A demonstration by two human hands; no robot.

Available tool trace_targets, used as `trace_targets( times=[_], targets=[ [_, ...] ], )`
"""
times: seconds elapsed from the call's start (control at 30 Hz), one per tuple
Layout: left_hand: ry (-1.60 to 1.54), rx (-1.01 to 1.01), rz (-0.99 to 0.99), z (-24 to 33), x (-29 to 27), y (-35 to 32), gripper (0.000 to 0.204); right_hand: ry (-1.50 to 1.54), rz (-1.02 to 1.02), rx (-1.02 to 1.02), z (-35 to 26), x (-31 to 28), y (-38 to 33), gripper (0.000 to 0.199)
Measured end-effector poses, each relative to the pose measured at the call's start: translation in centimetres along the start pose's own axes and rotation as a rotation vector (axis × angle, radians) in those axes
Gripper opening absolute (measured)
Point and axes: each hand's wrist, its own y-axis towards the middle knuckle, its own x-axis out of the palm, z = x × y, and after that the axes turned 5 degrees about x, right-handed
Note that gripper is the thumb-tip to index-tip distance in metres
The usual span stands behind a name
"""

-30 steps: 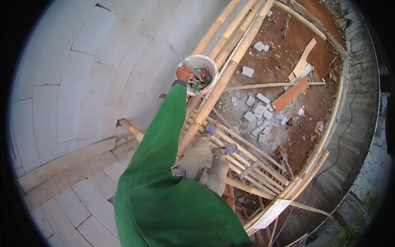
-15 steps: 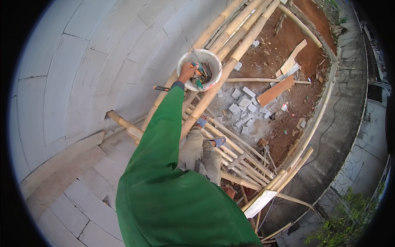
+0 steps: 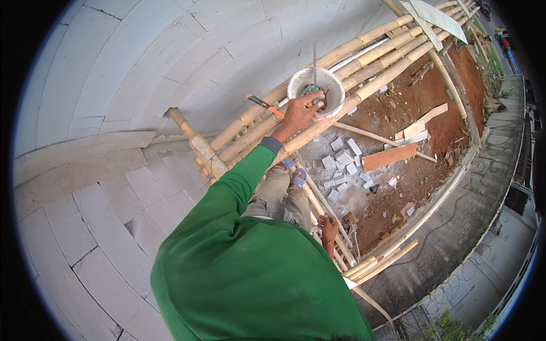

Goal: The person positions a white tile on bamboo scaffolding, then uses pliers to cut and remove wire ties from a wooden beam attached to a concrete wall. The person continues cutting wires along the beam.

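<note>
One hand, the left hand [image 3: 300, 112], was closed on a tool handle inside the white bucket [image 3: 316, 86] at one o'clock on the bamboo scaffold [image 3: 364, 62], while the right hand [image 3: 328, 227] hung empty, fingers loose, at five o'clock; nothing had been lifted out yet.

No packages, labels, signs or screens anywhere in view.

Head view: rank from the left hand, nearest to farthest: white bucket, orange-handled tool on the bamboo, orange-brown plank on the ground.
From the left hand:
1. White round bucket, touching, just above the hand on the bamboo poles.
2. Orange-handled tool, just left of the hand, lying on the poles.
3. Orange-brown flat plank, far right and lower, down on the dirt ground.
</note>
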Motion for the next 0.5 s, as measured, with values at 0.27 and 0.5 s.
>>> trace_targets(
  times=[0.27, 0.5],
  targets=[
    [0.615, 0.58, -0.515, 5.4, 8.1, -19.6, 0.053, 0.627, -0.515, 0.063, -22.6, 5.0, -6.3, 0.058],
    [0.573, 0.527, -0.687, 5.1, 11.5, -26.9, 0.043, 0.554, -0.671, 0.182, -14.7, -0.8, -0.5, 0.038]
  ],
)
